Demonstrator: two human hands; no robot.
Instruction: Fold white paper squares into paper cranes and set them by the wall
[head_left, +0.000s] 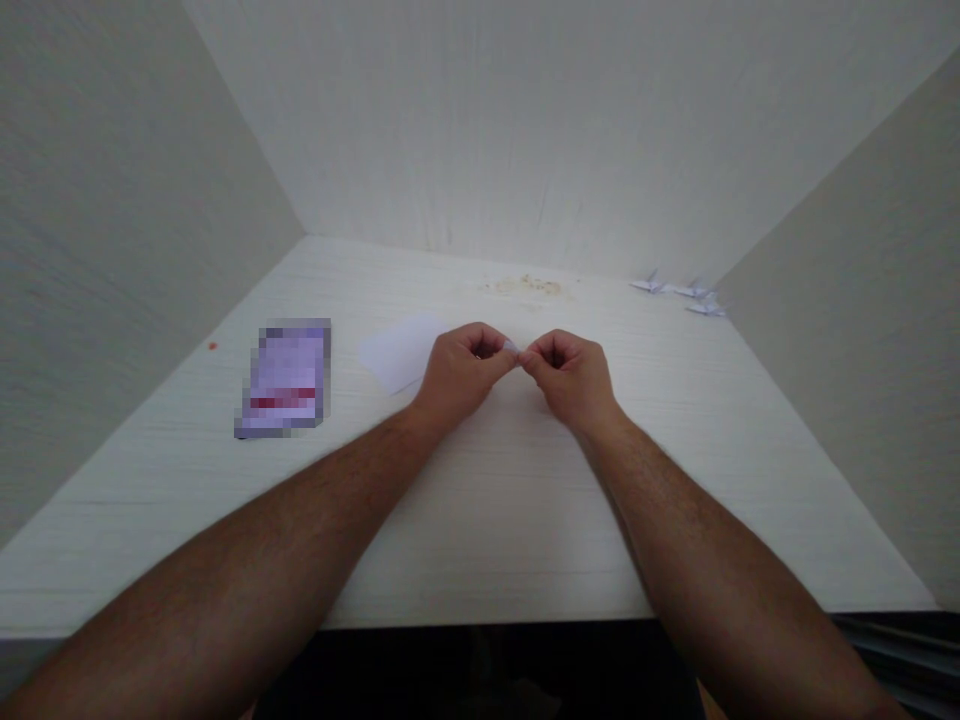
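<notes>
Pinching small paper piece (511, 346) between fingertips of left hand (466, 366) and right hand (576, 372), over mid-table (495, 530); mostly hidden, exact shape unclear. Noting white sheet (397, 352) just beside left hand at 9 o'clock, pixelated purple item (289, 365) farther out at 9, folded papers (696, 292) at 2 near back wall (480, 120), brownish stain (529, 287) at 12.

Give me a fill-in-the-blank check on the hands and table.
The left hand and right hand meet at a small white piece, pinched by thumbs and ____.
The hand nearest the white sheet is the ____ one.
Small folded shapes lie near the far ____ corner of the table.
The pixelated purple rectangle carries a ____ band.

Missing words: fingers; left; right; red.
</notes>
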